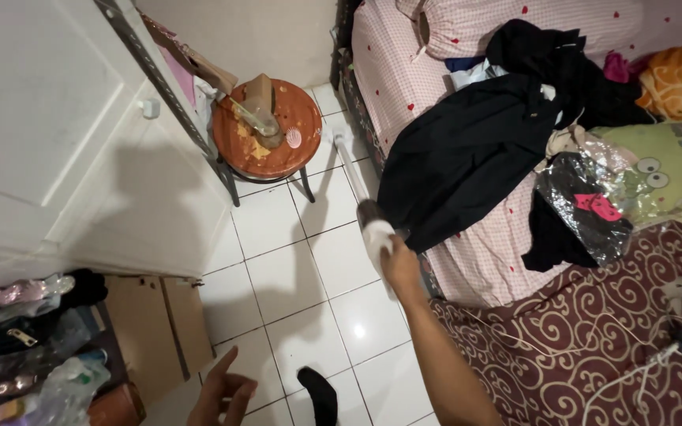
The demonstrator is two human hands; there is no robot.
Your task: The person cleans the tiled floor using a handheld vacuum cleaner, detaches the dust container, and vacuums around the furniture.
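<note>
White door panels (49,134) fill my far left, with cardboard (159,323) leaning below them. My left hand (222,394) hangs loose and empty over the tiled floor (294,268), fingers spread. Further along stands a round orange stool (266,138). My right hand (399,267) is wrapped round the handle of a white stick vacuum (357,189), which lies along the bed's edge beside a black garment (467,158). I judge I'm mid-sweep; next I'd need to steer it clear of that hanging cloth.
</note>
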